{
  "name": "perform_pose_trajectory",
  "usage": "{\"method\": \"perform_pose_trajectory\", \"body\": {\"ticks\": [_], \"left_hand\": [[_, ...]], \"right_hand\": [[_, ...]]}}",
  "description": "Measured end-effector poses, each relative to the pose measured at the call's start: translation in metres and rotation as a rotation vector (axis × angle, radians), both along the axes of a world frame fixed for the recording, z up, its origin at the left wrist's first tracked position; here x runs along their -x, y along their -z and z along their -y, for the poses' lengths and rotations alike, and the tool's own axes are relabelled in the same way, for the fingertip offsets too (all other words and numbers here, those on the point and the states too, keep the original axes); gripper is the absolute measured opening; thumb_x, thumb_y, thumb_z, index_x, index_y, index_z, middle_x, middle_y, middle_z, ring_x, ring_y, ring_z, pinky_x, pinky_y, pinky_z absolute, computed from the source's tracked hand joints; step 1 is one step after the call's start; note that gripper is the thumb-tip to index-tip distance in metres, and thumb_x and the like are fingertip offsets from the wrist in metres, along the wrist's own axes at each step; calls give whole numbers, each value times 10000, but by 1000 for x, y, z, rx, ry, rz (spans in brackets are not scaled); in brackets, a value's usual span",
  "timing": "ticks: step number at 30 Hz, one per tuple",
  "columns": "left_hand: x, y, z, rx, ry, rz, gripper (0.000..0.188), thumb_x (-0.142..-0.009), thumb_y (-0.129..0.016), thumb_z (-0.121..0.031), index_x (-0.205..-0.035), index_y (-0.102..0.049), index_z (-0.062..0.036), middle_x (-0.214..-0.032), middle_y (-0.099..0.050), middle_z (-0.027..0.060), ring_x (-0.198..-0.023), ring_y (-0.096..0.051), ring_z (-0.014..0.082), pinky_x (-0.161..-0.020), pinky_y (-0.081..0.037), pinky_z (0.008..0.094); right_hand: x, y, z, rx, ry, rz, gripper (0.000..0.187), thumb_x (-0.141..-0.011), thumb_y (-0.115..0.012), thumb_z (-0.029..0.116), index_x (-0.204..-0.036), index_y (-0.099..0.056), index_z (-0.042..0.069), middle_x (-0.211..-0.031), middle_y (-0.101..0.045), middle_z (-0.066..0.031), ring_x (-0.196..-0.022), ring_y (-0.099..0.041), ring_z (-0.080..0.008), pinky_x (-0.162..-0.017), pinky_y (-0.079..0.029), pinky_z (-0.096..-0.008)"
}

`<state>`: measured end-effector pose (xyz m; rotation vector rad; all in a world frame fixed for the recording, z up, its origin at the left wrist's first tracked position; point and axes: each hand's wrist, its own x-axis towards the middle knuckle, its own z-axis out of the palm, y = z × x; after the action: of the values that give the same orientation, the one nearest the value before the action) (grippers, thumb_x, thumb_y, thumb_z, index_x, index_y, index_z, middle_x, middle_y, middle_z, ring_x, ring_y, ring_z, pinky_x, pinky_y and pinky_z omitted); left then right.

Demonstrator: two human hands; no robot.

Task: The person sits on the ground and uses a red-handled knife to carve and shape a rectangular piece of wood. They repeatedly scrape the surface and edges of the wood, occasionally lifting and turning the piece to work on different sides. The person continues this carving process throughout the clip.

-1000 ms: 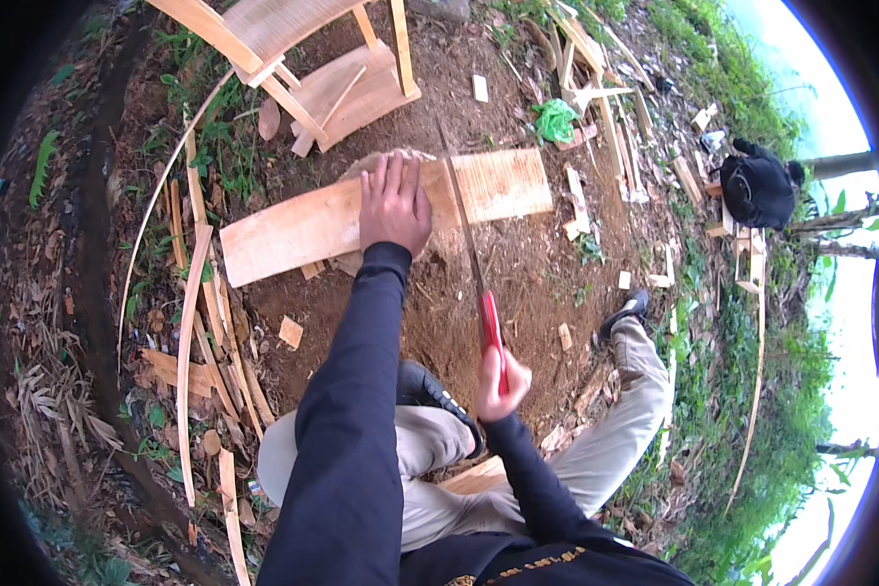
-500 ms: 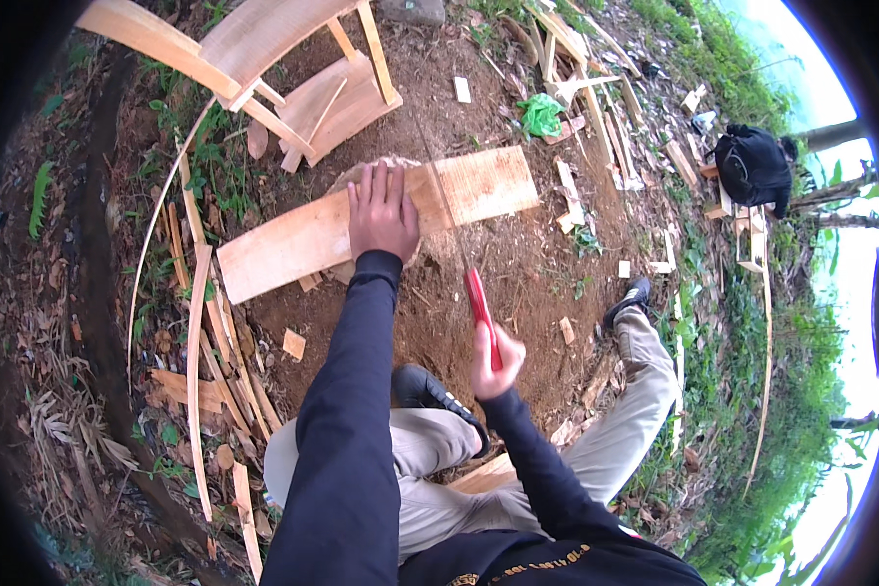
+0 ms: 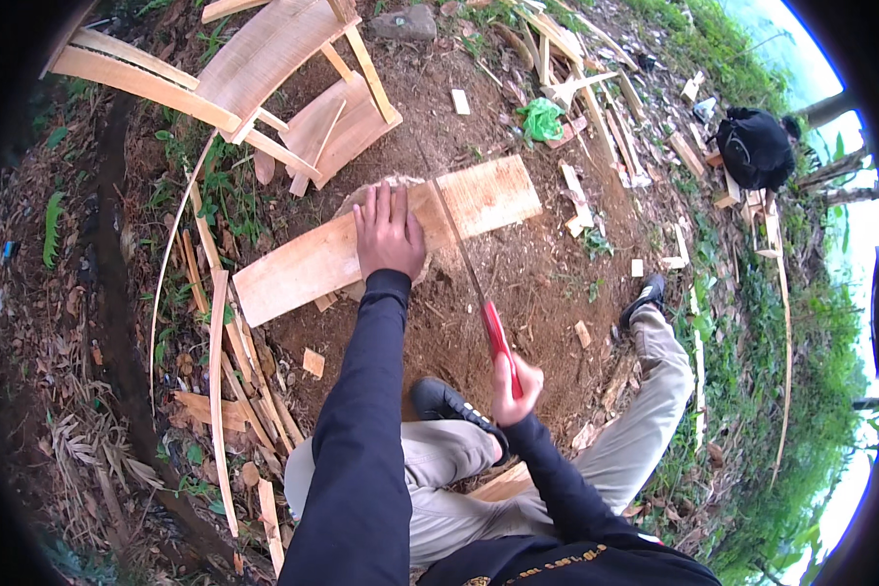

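Around me spreads bare brown earth (image 3: pixel 439 342), strewn with wood scraps (image 3: pixel 576 195); ahead to my left stands a pale wooden furniture frame (image 3: pixel 272 61). Green plants (image 3: pixel 801 391) line my right; beyond tree trunks (image 3: pixel 830 107), I see bright daytime sky (image 3: pixel 796 59).

Board (image 3: pixel 298 272), centre of frame: bare wood, matt; left portion appears smooth, right end coarser, with visible streaking. Saw blade (image 3: pixel 470 269): thin metal, dull. Saw handle (image 3: pixel 494 330): apparently plastic, red, smooth, slightly glossy. Block (image 3: pixel 350 206) under the board: wood, matt, rough at the edge. Wooden furniture piece (image 3: pixel 269 66), upper left: pale wood, matt, face smooth, grain visible. Wood strips (image 3: pixel 220 391), left of frame: bare and matt. Bag (image 3: pixel 541 120), upper right: thin plastic, crumpled, with a sheen. Stone (image 3: pixel 403 23), top edge: matt, rough. Sleeves (image 3: pixel 355 400): dark cloth, matt. Trousers (image 3: pixel 659 391): light cloth, matt, creased. Soil (image 3: pixel 381 347): matt, loose, rough.
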<state>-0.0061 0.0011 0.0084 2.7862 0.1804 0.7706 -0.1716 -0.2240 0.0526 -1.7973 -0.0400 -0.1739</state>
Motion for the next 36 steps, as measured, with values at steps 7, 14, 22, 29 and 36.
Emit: {"method": "perform_pose_trajectory", "body": {"ticks": [7,14,22,29,36], "left_hand": [[4,3,0,-4,-4,-16,461,-950,-507,-201,-1392,-562,-82,-1451,-516,177,-1406,-406,368,-1165,-268,559],[1,4,1,-13,3,-1,461,-952,-509,-207,-1393,-561,-83,-1453,-514,174,-1414,-398,362,-1160,-281,557],[2,4,3,-24,1,-25,477,-948,-520,-206,-1410,-545,-94,-1469,-503,160,-1411,-405,356,-1160,-285,555],[2,4,-2,-27,-6,5,456,-943,-528,-205,-1377,-577,-73,-1451,-521,171,-1401,-418,358,-1157,-285,559],[0,6,0,-5,1,-1,464,-944,-520,-205,-1390,-569,-88,-1448,-522,174,-1407,-411,363,-1156,-286,562]], "right_hand": [[-10,-7,-7,23,-85,-19,262,-968,-599,133,-733,-601,18,-493,-460,-46,-400,-465,-126,-440,-367,-307],[-34,-8,-20,99,-65,3,204,-970,-614,143,-840,-667,-4,-515,-458,-71,-407,-439,-128,-442,-365,-308],[-32,-4,-18,65,-53,59,243,-957,-606,105,-734,-589,10,-501,-426,-61,-397,-431,-114,-429,-341,-319],[7,-8,8,86,-49,14,258,-954,-606,125,-722,-619,12,-482,-465,-41,-396,-496,-133,-438,-371,-306],[-23,-11,-6,48,-90,-7,258,-968,-603,139,-748,-621,6,-502,-511,-55,-414,-519,-128,-442,-388,-302]]}}
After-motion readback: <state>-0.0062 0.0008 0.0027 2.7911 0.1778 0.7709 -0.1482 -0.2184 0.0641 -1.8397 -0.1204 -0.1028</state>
